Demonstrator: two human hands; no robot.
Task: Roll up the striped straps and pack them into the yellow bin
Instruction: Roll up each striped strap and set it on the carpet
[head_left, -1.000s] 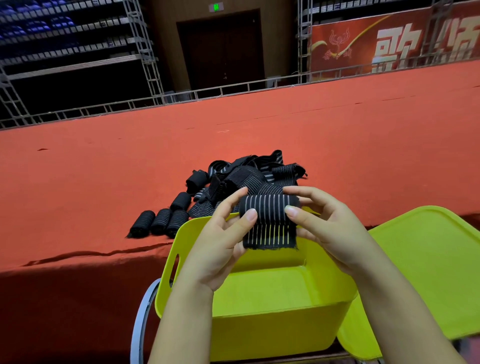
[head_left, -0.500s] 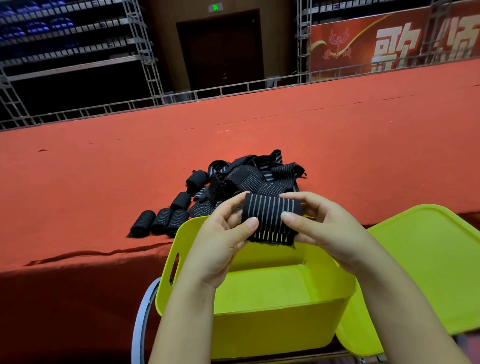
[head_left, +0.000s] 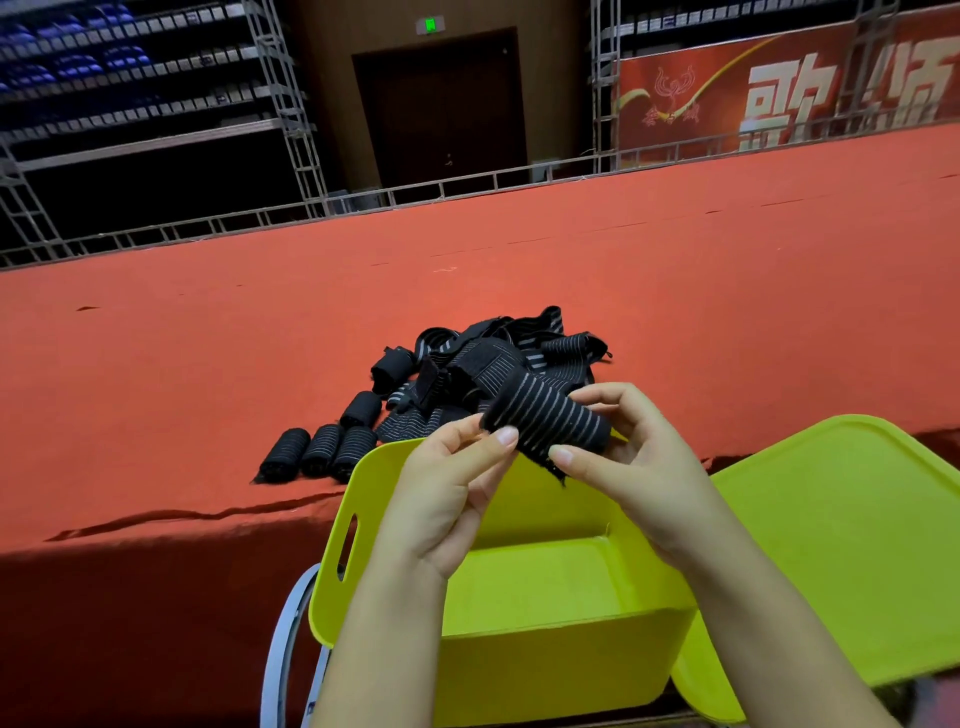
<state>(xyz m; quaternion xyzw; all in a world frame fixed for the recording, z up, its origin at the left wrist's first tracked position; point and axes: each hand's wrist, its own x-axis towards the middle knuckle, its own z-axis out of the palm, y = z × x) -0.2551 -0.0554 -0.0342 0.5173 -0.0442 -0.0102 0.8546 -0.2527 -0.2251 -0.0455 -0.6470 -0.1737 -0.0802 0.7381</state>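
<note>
Two hands (head_left: 452, 499) (head_left: 639, 467), one strap (head_left: 545, 421), one bin (head_left: 545, 649)

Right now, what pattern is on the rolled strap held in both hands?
Black with thin pale stripes, on the rolled elastic strap; head view.

Large pale Chinese characters, "歌" then "颂" partly cut by scaffolding, on red banner (head_left: 779, 98) behind surface's far right edge. Green lit sign (head_left: 430, 24) above dark door (head_left: 441, 104); symbol too small to read.
</note>
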